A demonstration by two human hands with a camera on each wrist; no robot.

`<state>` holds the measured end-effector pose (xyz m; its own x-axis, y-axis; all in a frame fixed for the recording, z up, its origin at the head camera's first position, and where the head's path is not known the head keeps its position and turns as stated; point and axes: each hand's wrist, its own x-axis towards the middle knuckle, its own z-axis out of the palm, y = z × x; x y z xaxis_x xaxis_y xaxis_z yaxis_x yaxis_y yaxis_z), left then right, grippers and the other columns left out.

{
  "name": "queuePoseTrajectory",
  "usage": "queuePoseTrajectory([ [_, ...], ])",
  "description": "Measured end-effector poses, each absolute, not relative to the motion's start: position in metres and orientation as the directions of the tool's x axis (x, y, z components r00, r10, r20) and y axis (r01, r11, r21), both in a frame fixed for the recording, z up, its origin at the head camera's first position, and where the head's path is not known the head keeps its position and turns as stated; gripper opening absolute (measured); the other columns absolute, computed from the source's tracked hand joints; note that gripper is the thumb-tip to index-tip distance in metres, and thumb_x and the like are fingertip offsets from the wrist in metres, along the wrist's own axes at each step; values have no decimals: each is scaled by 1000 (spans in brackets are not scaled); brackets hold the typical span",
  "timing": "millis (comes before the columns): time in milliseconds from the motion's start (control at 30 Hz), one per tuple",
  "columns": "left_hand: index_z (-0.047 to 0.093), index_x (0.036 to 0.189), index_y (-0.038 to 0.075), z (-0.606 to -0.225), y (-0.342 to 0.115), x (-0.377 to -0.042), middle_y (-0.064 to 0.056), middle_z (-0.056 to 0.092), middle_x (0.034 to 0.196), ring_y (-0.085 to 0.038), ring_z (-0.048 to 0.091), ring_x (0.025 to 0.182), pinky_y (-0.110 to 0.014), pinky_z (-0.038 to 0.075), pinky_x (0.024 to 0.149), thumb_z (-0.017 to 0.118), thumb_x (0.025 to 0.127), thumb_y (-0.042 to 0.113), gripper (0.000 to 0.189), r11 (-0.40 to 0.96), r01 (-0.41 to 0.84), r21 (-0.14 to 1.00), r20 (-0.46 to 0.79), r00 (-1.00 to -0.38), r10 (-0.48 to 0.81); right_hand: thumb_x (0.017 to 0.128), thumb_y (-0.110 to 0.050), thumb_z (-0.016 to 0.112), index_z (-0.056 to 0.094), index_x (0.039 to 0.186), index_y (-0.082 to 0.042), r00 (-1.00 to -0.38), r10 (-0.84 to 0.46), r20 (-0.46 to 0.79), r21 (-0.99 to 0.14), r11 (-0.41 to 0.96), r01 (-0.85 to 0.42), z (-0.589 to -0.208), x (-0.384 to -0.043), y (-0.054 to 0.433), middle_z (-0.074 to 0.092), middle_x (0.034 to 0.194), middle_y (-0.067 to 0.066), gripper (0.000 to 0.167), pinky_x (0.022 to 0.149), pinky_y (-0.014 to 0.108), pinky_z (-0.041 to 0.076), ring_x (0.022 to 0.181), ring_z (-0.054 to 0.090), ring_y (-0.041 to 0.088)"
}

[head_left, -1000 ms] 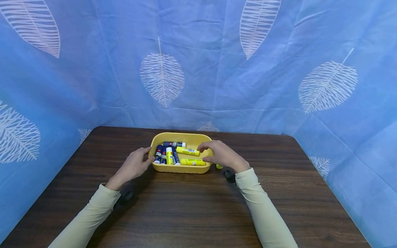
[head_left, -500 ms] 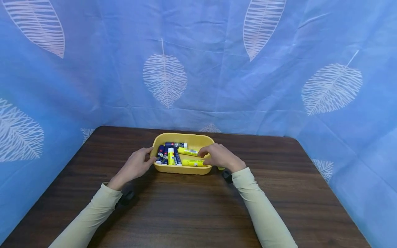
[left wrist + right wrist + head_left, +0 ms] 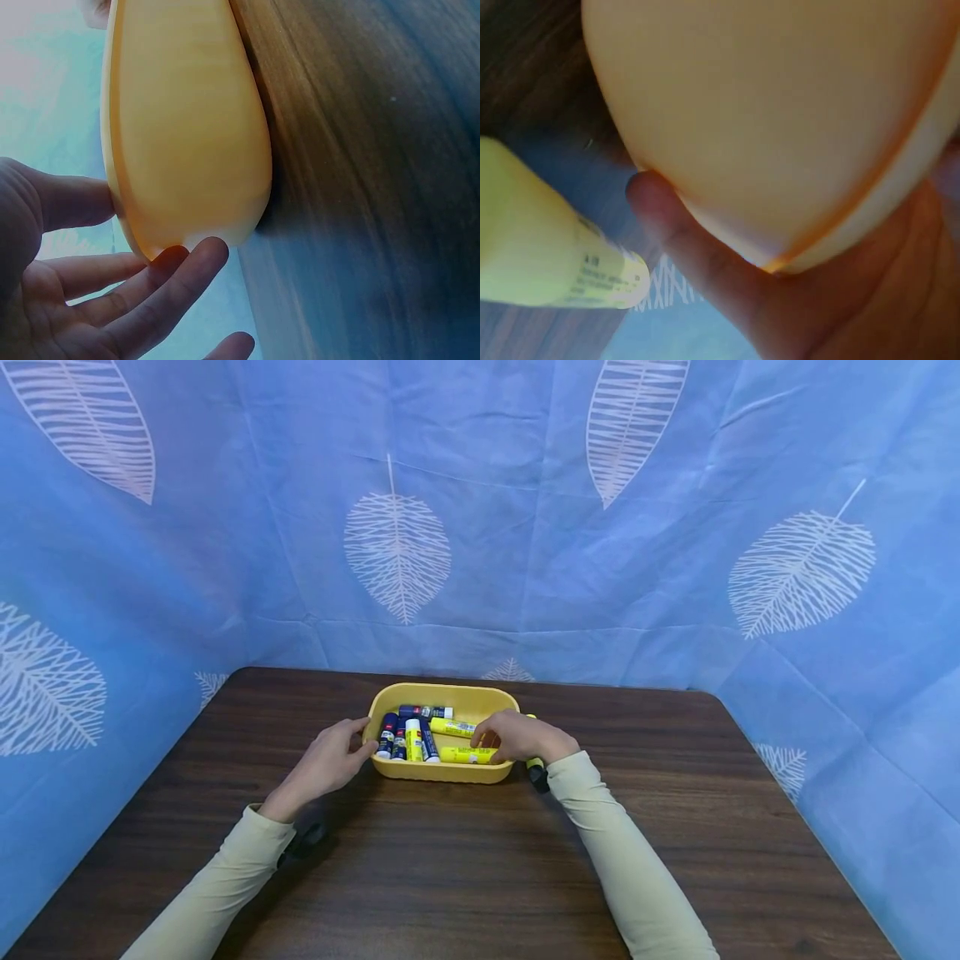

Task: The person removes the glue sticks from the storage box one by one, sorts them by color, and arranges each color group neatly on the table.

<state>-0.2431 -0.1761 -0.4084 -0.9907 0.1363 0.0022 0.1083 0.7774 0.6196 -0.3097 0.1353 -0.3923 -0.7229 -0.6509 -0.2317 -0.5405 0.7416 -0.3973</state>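
Observation:
A yellow plastic bin [image 3: 472, 696] stands near the table's back edge with several glue sticks in it, dark blue and yellow. My left hand [image 3: 330, 764] holds its left end; in the left wrist view the thumb is at the rim and the fingertips touch the outer wall. Over the right end, my right hand [image 3: 521, 735] reaches in with bent fingers, beside a yellow glue stick [image 3: 463, 755] lying along the front wall. Whether the fingers pinch that stick is hidden. One right finger [image 3: 705, 262] lies outside the bin wall.
Just outside the bin's right end is another yellow glue stick [image 3: 562, 247], partly behind the right wrist in the head view. A dark wooden table [image 3: 420, 868] lies below. Blue cloth [image 3: 495, 560] with white leaf prints hangs behind and at both sides.
My right hand has moved left and further into the bin, its fingers lower by the front yellow glue stick. More of the outside stick shows. The left hand stays at the bin's left end.

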Motion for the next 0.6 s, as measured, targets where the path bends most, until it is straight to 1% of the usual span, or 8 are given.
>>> queuePoseTrajectory([
  [167, 44, 149, -8, -408, -176, -244, -26, 61, 129, -26, 61, 91, -36, 59, 75, 62, 103, 19, 56, 781, 111, 614, 7, -991, 136, 91, -1, 75, 73, 122, -14, -746, -623, -233, -384, 764, -518, -393, -309, 134, 71, 118, 5, 34, 93, 37, 57, 110, 67, 22],
  [433, 44, 149, -8, -409, -176, -244, -26, 60, 131, -27, 60, 94, -41, 59, 80, 61, 104, 20, 56, 789, 113, 604, 11, -991, 134, 92, 0, 73, 73, 125, -15, -767, -618, -174, -371, 763, -530, -390, -304, 138, 72, 121, 6, 37, 91, 40, 57, 112, 66, 24],
  [600, 44, 149, -8, -410, -177, -244, -26, 60, 131, -27, 61, 96, -41, 58, 80, 61, 104, 20, 56, 785, 133, 605, 24, -989, 149, 92, 0, 73, 72, 127, -16, -798, -590, -122, -370, 773, -514, -387, -299, 143, 71, 125, 5, 39, 92, 41, 56, 114, 66, 25],
])
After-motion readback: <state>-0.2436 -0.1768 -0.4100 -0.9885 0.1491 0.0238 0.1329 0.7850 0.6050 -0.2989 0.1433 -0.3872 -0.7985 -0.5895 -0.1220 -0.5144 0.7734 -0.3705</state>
